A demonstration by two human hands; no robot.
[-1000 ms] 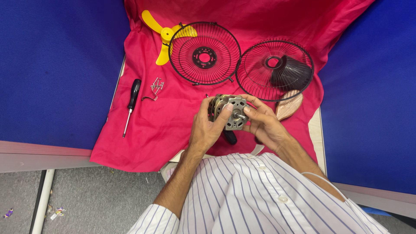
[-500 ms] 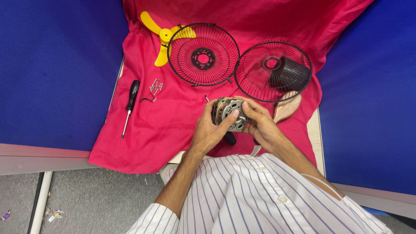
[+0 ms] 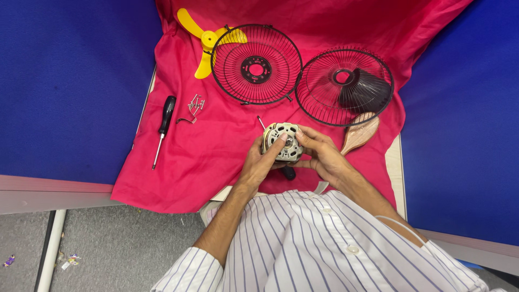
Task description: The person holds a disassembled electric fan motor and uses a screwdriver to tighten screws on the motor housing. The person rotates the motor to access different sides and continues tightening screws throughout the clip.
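Two black wire fan guards are seen, one yellow fan blade, one black-handled screwdriver, one fan motor, one wooden brush, one red cloth and one small heap of screws, too small to be counted.

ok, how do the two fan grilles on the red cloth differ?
The left grille has a flat disc with holes at its hub and lies partly over the yellow blade; the right grille has an open ring hub, with a dark housing showing behind its wires. Both are black, round and wire.
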